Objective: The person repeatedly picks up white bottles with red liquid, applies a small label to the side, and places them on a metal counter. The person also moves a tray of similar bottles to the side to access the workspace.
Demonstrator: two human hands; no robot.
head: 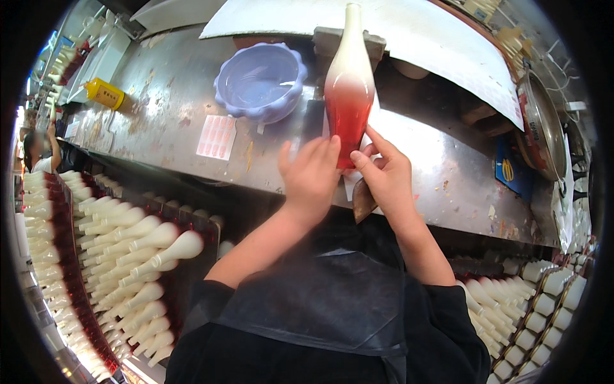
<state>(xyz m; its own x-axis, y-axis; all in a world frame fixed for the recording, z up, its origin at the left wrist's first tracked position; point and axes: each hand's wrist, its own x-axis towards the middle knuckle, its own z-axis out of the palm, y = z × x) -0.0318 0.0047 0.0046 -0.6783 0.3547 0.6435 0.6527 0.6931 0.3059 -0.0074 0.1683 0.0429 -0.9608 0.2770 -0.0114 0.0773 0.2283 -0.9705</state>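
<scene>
A glossy bottle, cream at the neck and fading to red at the base, stands before me with its neck pointing away. My right hand has its thumb and fingers at the right side of the base. Beside the bottle's lower left is my left hand, slightly blurred, thumb spread outward and fingertips at the red glaze. Below my right palm a brown pointed piece shows; whether the hand holds it is unclear. Behind the bottle sits a grey block.
A scalloped blue bowl holding clear liquid and a sheet of pink decals lie left on the metal bench. Farther left is a yellow squeeze bottle. Racks of similar bottles flank me. A person is at far left.
</scene>
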